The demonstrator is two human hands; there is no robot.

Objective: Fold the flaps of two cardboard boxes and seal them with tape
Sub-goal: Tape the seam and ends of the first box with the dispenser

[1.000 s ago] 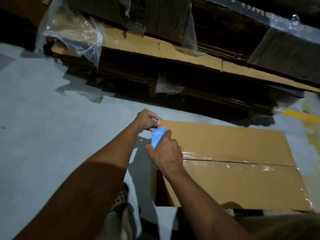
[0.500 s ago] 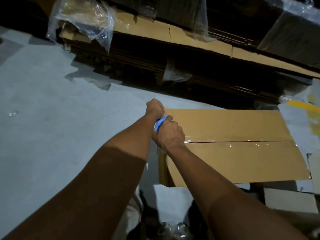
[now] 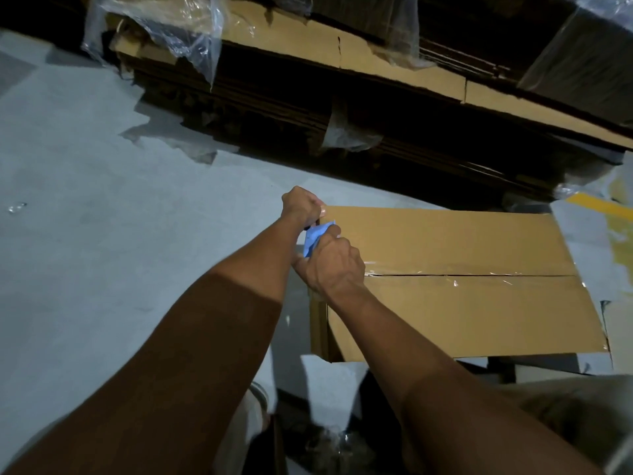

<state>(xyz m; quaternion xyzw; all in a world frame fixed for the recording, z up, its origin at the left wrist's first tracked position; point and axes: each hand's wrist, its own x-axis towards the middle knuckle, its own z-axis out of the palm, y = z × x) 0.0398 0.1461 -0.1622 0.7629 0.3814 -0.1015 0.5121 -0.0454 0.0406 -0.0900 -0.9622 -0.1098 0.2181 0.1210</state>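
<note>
A brown cardboard box lies on the grey floor with both top flaps folded down. Clear tape runs along the seam between them. My right hand is at the box's left end, gripping a blue tape dispenser at the start of the seam. My left hand is fisted just beyond it at the box's far left corner, pinching something small that I cannot make out. Only one box is in view.
A stack of flat cardboard sheets partly wrapped in clear plastic lies across the back. Grey concrete floor spreads to the left. A yellow floor line shows at the right. My legs and plastic scraps are below.
My hands have drawn closer together at the box's left end, and the left hand has closed into a fist. The view shifted, so the box sits further right and lower in frame.
</note>
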